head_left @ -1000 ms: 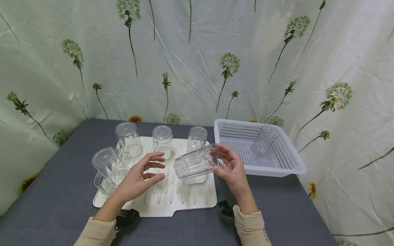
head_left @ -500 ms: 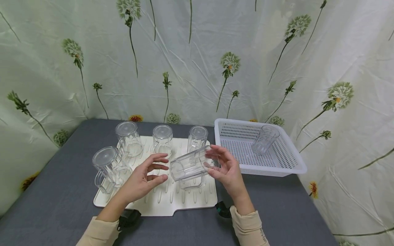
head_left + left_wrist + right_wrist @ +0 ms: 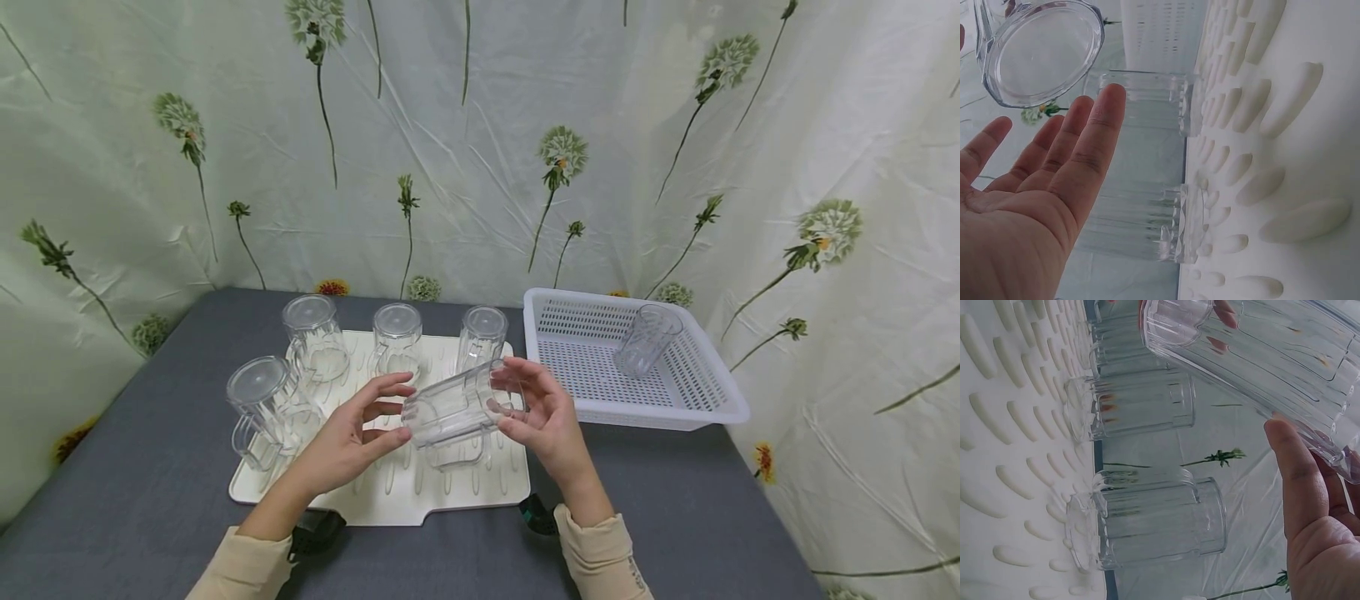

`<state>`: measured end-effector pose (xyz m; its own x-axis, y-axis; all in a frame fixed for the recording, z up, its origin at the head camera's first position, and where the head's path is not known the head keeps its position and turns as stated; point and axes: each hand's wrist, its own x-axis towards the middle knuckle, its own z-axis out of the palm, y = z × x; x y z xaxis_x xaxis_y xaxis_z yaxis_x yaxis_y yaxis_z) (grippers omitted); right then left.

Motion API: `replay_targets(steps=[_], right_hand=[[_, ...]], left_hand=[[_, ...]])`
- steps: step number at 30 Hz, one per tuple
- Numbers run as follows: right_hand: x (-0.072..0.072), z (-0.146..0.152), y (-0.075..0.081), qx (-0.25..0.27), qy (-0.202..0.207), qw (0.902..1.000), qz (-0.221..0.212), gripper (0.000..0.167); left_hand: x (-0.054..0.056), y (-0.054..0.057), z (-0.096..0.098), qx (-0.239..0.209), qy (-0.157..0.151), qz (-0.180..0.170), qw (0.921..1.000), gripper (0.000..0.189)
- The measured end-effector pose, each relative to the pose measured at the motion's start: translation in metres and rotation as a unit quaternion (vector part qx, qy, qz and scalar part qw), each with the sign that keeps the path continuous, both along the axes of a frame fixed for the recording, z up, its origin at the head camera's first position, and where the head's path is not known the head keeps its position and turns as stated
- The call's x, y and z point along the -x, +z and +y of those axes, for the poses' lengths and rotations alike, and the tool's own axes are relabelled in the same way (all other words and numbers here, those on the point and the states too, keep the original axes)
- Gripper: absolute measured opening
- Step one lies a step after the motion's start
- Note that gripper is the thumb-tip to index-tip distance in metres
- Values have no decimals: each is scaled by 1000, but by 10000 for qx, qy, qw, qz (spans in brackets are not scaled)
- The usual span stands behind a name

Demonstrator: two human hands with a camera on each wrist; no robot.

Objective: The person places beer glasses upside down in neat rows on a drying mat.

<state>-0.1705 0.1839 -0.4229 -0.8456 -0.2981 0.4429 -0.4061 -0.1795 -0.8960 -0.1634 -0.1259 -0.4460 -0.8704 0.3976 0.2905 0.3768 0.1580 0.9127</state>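
Note:
A clear glass mug is held tilted nearly on its side above a white ribbed drainer board, handle downward. My right hand grips it around the rim end, thumb below and fingers above. Close to the base end is my left hand, its fingers spread and slightly bent. In the left wrist view the mug's round base appears just beyond the left fingertips, with nothing gripped. The right wrist view shows the mug's ridged side against the right fingers.
Several glass mugs stand upside down on the board, among them a front-left mug and a back-middle mug. Right of the board, a white perforated basket holds a leaning drinking glass. A flowered curtain hangs behind the table.
My right hand has brought the mug leftward and slightly down, its base nearing my left hand. My left hand has shifted slightly right. The mugs on the board and the basket stay put.

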Motion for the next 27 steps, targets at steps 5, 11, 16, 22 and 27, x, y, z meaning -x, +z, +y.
replay_targets(steps=[5,11,16,22,27], right_hand=[[-1,-3,-1,29,64,10000,-58,72],[-2,-6,-1,45,88,9999,-45,70],[-2,-9,-1,134,178,9997,-60,72],[-2,-13,-2,297,312,9990,-134,71],[-2,-14,-4,341,285,9990,-81,68]], left_hand=[[-1,1,1,24,2,-60,10000,64],[-1,0,2,76,24,-51,10000,64],[-3,0,4,166,28,-60,9998,64],[-3,0,6,-56,-190,-194,9996,63],[-2,-2,8,-508,-566,-356,9965,62]])
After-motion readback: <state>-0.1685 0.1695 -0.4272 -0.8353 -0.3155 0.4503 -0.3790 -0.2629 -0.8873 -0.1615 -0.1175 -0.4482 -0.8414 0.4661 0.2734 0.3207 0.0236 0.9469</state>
